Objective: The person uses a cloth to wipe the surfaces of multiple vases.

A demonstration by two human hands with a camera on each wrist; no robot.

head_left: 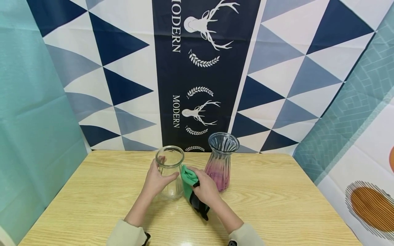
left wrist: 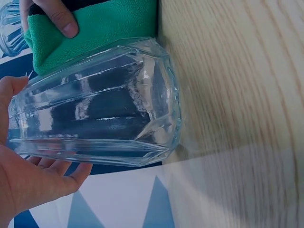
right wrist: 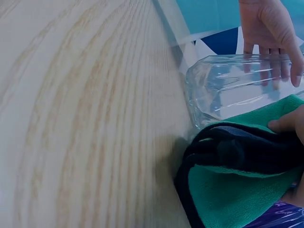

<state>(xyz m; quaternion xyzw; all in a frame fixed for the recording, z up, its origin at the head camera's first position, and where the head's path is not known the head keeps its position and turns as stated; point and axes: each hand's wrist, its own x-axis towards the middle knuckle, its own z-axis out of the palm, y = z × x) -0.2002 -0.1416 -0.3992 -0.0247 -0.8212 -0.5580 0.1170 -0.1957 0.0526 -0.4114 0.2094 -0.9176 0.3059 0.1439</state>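
A clear faceted glass vase (left wrist: pixel 99 114) is held upright at the middle of the counter (head_left: pixel 261 198), its base down at the wood and its round rim left uncovered. It is gripped by the left hand (head_left: pixel 156 179), with the thumb laid along the near side and the fingers curved behind the glass. A green and black cloth (head_left: pixel 189 177) is pinched in bunched folds by the right hand (head_left: pixel 204 186) and is set against the right side of the clear vase. The two hands are held apart, with glass and cloth between them. The black part of the cloth is hung toward the near edge; whether its tip is rested on the wood cannot be told.

A ribbed blue-to-pink glass vase (head_left: pixel 219 167) is stood just beyond the right hand, by which its lower left side is partly hidden; little room is left there. Wider stretches of wood are seen to the left of the clear vase and to the right of the ribbed one, out to the slanting side edges. Behind both vases, the far edge is closed off by a triangle-patterned backdrop (head_left: pixel 129 68), with only a narrow strip of wood left between.
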